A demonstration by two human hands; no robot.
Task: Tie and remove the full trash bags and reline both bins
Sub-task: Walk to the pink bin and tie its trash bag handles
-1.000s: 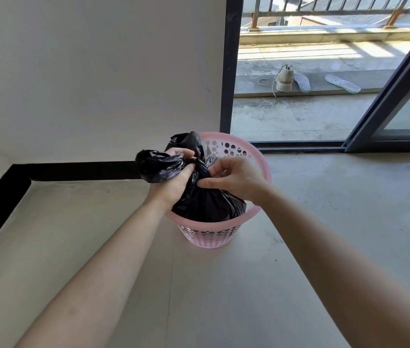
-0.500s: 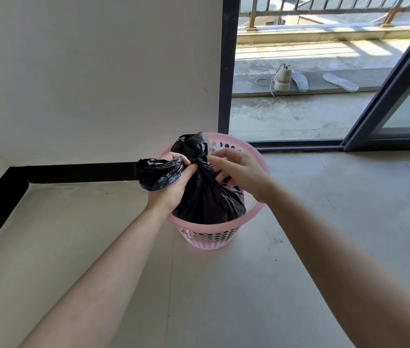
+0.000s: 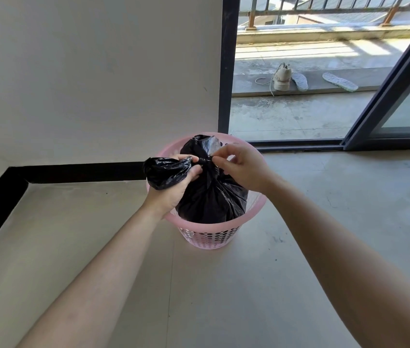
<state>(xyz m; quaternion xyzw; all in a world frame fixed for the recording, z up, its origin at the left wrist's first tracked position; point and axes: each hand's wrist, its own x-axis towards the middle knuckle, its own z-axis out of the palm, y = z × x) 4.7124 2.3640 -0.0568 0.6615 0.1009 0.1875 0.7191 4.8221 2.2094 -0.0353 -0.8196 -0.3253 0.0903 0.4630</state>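
Trash bag [image 3: 211, 197] black, glossy, bulging, neck twisted, in bin [image 3: 209, 237].

One cam only, head-worn, wide-angle. Looks fwd + steeply down onto pink bin [image 3: 209, 226], mid-frame, close, within arm's reach. Forearms enter from bottom edge; left hand [image 3: 173, 189] and right hand [image 3: 244, 169] meet on black bag [image 3: 211, 197] near centre. Wall [image 3: 98, 71] fills top left, sliding door [image 3: 384, 91] top right, balcony [image 3: 286, 116] far bg.
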